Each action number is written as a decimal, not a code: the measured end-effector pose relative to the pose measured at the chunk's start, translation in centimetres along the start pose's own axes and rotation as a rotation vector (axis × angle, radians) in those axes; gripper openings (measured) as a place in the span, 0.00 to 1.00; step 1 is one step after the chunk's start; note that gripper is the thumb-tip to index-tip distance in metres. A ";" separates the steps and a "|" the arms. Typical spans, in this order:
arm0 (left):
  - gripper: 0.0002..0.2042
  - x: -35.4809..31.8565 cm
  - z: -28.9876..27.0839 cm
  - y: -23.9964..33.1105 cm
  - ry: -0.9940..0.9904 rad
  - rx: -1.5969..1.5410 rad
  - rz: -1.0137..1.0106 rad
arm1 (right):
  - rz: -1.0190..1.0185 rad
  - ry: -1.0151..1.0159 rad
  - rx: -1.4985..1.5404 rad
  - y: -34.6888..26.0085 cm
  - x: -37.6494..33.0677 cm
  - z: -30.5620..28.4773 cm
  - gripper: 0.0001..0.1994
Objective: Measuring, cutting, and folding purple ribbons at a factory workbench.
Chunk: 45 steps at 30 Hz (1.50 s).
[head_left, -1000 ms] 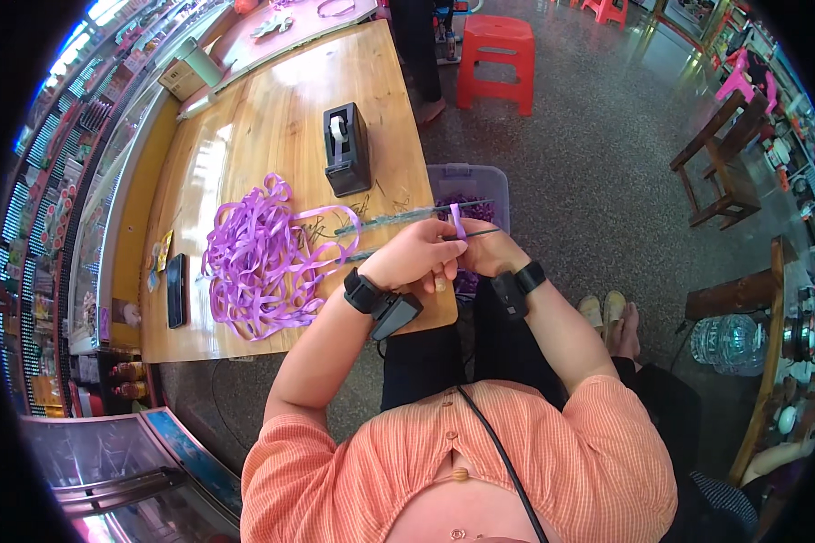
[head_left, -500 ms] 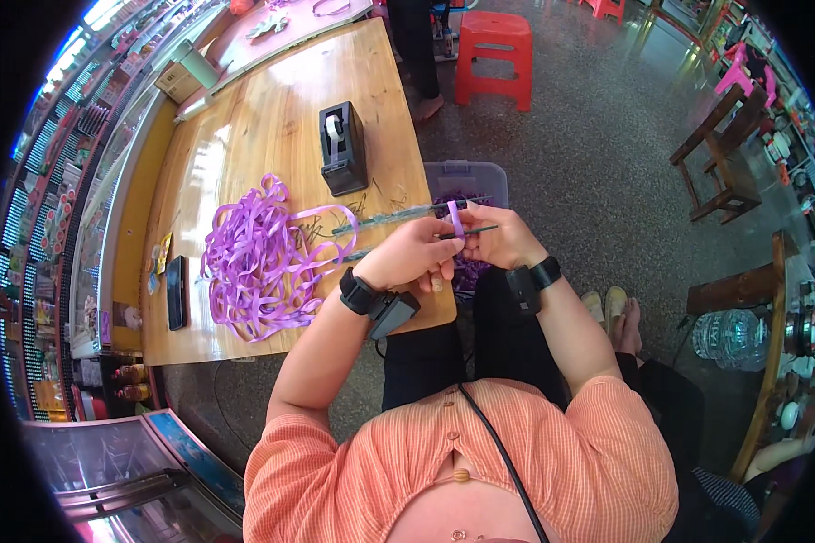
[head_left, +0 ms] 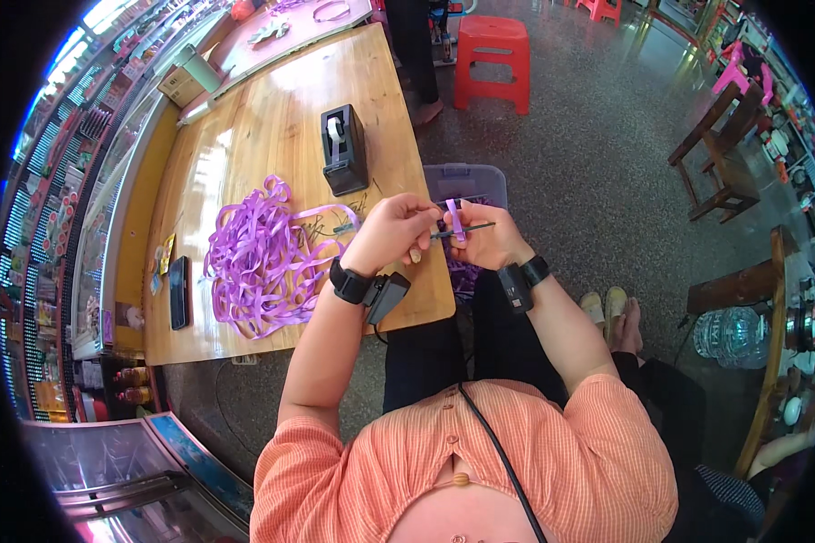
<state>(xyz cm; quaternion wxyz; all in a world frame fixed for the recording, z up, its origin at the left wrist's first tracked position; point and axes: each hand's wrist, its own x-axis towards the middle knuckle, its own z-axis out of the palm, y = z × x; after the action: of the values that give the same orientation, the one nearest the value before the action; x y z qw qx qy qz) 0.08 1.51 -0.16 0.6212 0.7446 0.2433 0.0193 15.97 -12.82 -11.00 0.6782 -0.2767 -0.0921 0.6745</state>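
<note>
One ribbon loop (head_left: 454, 217) at right grip (head_left: 493, 239).

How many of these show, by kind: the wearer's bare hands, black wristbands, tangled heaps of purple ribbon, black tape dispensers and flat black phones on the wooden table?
Left hand and right hand: 2
Left wristband and right wristband: 2
Purple ribbon heap: 1
Tape dispenser: 1
Phone: 1
Total: 7

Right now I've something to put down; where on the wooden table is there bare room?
The table is bare between the tape dispenser, purple ribbons and pink surface beyond, and, less widely, at the near right corner beside the left wristband. Crowded: near left, with ribbons and phone.
</note>
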 end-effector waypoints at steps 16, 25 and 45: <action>0.15 0.5 0.6 0.3 -0.146 0.080 -0.035 | 0.003 0.011 0.048 0.3 -0.6 -1.1 0.29; 0.15 0.3 0.8 0.1 -0.122 0.140 0.012 | -0.196 0.221 -0.571 -1.7 -3.2 2.9 0.21; 0.13 -0.4 0.9 1.6 -0.131 0.254 -0.025 | -0.322 0.360 -0.462 -0.4 -2.3 2.7 0.09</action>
<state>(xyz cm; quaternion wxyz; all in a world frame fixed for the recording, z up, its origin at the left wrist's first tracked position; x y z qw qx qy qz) 0.53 0.33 1.20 0.5366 0.8139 0.2122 -0.0683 14.81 -14.35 -8.03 0.7009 -0.5199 -0.1638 0.4600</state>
